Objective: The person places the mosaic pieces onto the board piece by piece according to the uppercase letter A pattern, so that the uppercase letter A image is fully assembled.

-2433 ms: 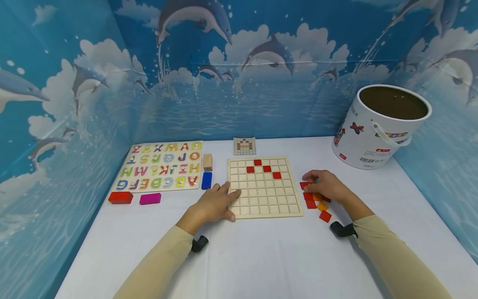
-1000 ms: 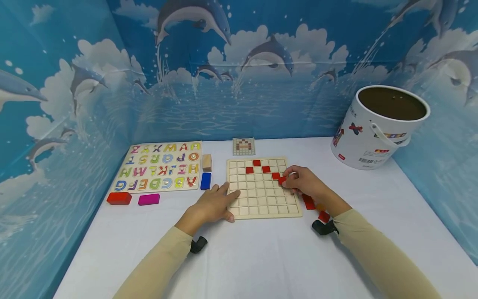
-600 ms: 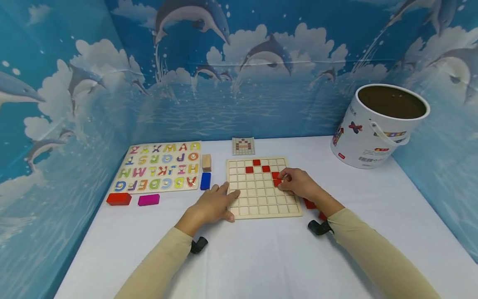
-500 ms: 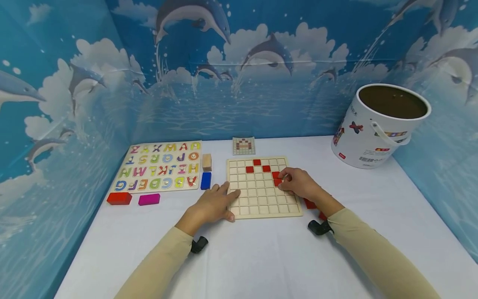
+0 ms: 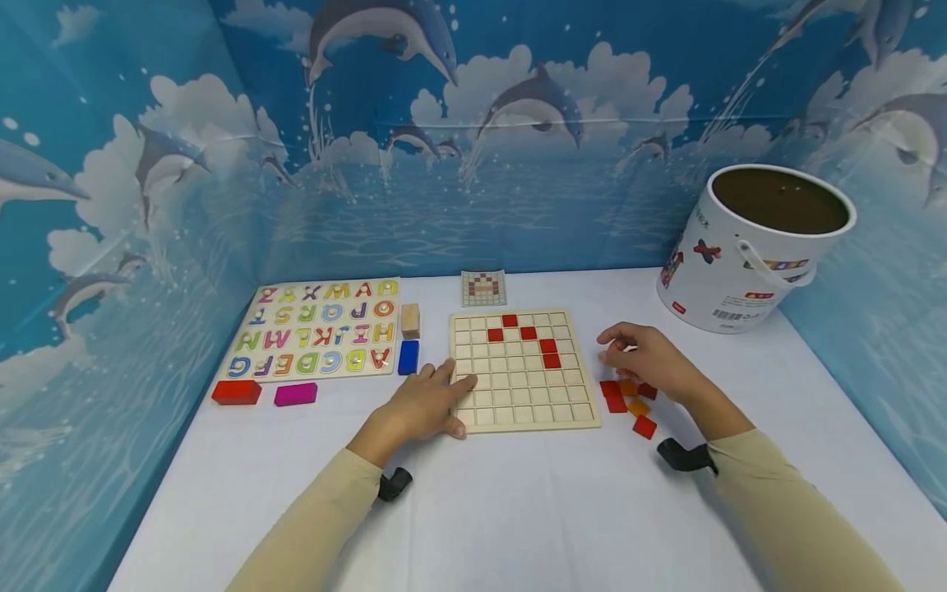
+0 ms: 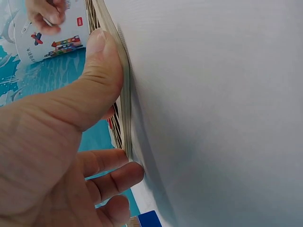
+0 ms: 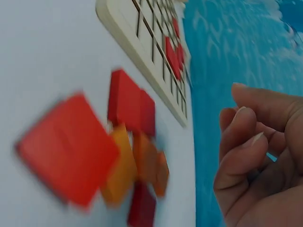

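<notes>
A wooden grid board (image 5: pixel 510 399) lies flat, several red square tiles (image 5: pixel 550 353) set in its upper cells. My left hand (image 5: pixel 422 404) rests on the board's left side with fingers spread; in the left wrist view its thumb (image 6: pixel 102 71) lies along the board's edge. To the right of the board, my right hand (image 5: pixel 647 362) hovers above a small pile of loose red and orange tiles. Its fingers (image 7: pixel 244 156) are loosely bent and hold nothing in the right wrist view, where a red tile (image 7: pixel 71 149) and orange tiles (image 7: pixel 118 170) show close up, slightly blurred.
A small pattern card (image 5: pixel 483 289) lies behind the board. At left are an alphabet board (image 5: pixel 314 329), a plain wooden block (image 5: pixel 410 321), a blue block (image 5: pixel 408 358), a red block (image 5: pixel 237 392) and a magenta block (image 5: pixel 296 395). A white bucket (image 5: pixel 728 284) stands at back right.
My right hand brought a red tile from the pile into a cell below the rightmost red one, let go of it and moved back right over the pile. My left hand stayed put.
</notes>
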A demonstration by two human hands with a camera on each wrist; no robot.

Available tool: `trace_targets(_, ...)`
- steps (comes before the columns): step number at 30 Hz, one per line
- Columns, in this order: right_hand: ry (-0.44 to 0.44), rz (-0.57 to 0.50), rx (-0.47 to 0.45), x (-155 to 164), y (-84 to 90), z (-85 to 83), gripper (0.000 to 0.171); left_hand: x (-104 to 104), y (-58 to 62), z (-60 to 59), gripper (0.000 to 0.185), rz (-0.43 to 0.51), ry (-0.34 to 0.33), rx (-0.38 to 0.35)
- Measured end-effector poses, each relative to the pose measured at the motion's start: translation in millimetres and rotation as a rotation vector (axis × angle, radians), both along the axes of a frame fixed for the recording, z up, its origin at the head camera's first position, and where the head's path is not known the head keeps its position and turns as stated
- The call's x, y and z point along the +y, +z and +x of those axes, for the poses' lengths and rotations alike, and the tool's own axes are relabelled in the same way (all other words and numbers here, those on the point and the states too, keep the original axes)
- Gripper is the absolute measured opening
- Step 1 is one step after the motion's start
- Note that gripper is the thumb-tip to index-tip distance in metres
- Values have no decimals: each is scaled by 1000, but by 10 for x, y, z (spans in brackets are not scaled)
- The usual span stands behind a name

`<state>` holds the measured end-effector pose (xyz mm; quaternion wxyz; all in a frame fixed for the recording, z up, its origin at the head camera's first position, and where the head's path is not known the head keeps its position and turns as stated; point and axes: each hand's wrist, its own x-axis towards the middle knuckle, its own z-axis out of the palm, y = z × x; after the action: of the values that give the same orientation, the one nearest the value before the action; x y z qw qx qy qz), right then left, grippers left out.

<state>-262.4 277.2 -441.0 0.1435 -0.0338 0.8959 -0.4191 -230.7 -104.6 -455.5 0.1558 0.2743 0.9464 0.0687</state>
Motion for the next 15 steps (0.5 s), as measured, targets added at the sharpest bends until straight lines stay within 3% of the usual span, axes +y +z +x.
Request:
trace_targets(7, 6, 10, -71, 497, 56, 215, 52, 6, 27, 11, 88, -10, 1, -7)
trace_targets(15, 38, 7, -145, 654, -105, 297, 63, 15, 32, 19, 87, -8, -9, 3)
